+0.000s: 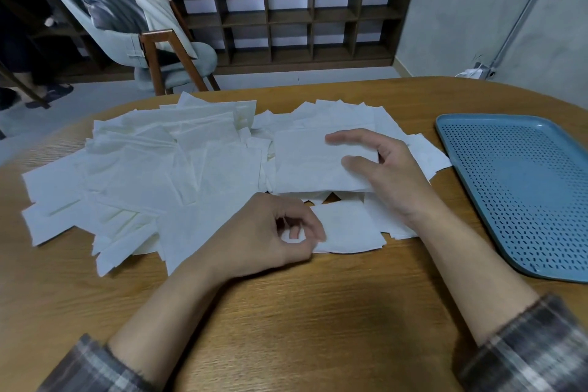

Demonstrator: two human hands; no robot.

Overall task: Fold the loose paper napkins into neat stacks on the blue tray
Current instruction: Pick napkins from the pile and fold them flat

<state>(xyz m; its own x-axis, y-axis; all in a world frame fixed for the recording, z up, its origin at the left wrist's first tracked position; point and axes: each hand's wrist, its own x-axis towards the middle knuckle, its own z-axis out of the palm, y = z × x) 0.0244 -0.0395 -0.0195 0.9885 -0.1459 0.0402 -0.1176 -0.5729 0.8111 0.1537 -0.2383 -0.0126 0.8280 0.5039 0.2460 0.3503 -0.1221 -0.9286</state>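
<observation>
Nearest me, on the wooden table [286, 312], my left hand [267, 232] is curled tight and pinches the left edge of a small folded napkin [350, 229] lying flat near the table's front. If I tug from that pinch alone, I expect the thin paper to crease or tear, or the fold to spring open.

Just beyond, my right hand [391, 175] holds a larger sheet [308, 162] by its right edge, thumb on top and forefinger stretched over it. The sheet sits slightly raised over the others. Held from one side like this, it may droop and drag its neighbours, and a fold started now would likely come out crooked.

Behind and to the left spreads the loose pile [143, 169], many sheets overlapping at odd angles; a careless sweep of my forearm could push some off the table's left edge.

The blue tray [445, 137] lies to the right, close to the pile but apart from both hands, with no stack on it yet. Carrying napkins across that gap risks them fanning apart.

Farther back stand a chair [159, 41] and a shelf [286, 16]
</observation>
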